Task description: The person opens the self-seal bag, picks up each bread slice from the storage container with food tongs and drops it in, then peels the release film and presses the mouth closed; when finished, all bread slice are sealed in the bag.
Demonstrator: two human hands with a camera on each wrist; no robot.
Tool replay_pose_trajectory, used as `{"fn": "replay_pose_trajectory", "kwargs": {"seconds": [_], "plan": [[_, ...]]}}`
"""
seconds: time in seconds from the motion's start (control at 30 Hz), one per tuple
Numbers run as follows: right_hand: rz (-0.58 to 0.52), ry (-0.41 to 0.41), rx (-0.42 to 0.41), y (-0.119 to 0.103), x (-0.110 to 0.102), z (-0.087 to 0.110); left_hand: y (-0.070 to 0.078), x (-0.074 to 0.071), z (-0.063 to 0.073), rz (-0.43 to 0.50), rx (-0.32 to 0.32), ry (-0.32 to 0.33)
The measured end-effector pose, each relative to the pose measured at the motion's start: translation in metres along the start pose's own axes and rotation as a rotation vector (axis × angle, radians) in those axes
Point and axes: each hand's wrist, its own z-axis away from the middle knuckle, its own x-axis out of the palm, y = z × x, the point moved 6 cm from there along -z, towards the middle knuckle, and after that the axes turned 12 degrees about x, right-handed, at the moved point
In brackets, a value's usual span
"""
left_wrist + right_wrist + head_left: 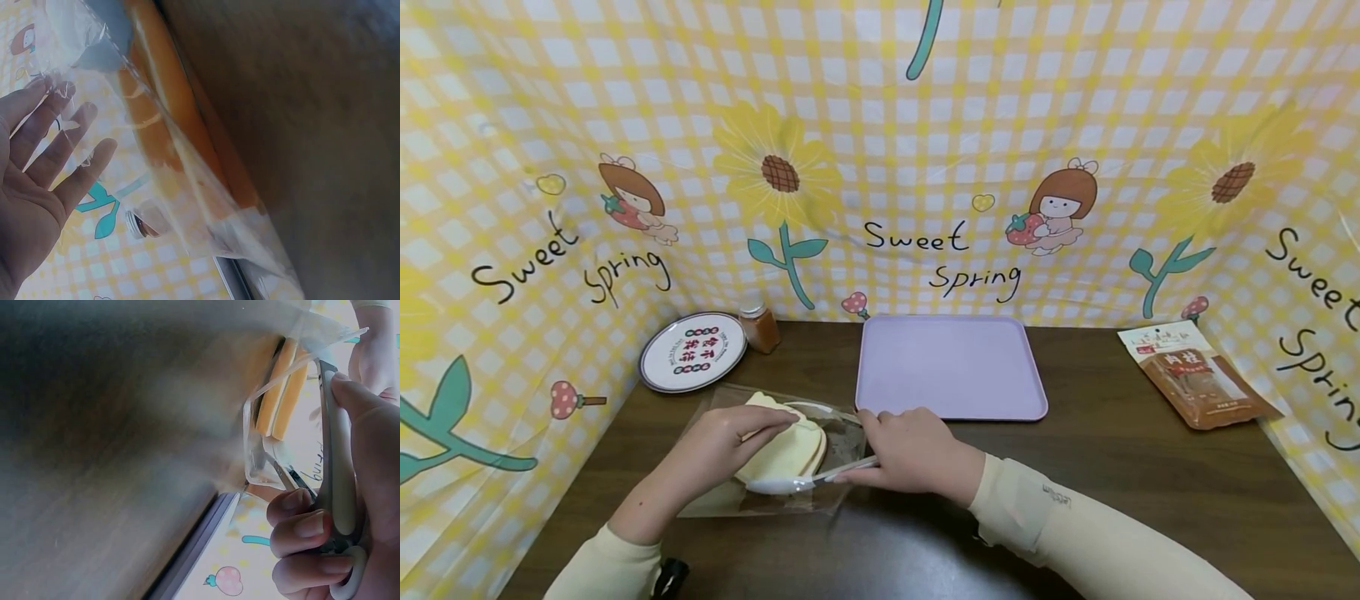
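Note:
Two stacked bread slices point(778, 458) lie inside a clear plastic bag point(715, 500) on the brown table. My right hand point(917, 450) grips a pair of tongs point(340, 462) with pale handles. The spread arms of the tongs reach into the bag's mouth, one on either side of the bread; whether they touch it I cannot tell. Over the bread, my left hand point(730, 437) pinches the bag's film between thumb and index finger. Its other fingers point(94, 162) are stretched out loosely in the left wrist view.
A purple tray point(951, 367) lies beyond my right hand. At the back left, a printed round plate point(658, 354) leans near a small jar point(762, 331) of brown powder. A brown pouch point(1210, 383) is far right. Checked cloth point(880, 167) walls the table.

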Motion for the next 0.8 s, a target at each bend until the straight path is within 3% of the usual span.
{"fn": "replay_pose_trajectory", "kwargs": {"seconds": [0.33, 0.63, 0.8], "plan": [[0.12, 0.29, -0.036, -0.007, -0.016, 0.02, 0.001, 0.0, -0.001, 0.009, 0.006, 0.006], [0.068, 0.269, -0.02, -0.006, -0.031, 0.022, 0.003, -0.001, -0.002, 0.032, -0.001, 0.003], [0.106, 0.351, -0.027, -0.004, -0.038, 0.021, 0.003, -0.001, -0.002, 0.018, 0.004, 0.0]]}}
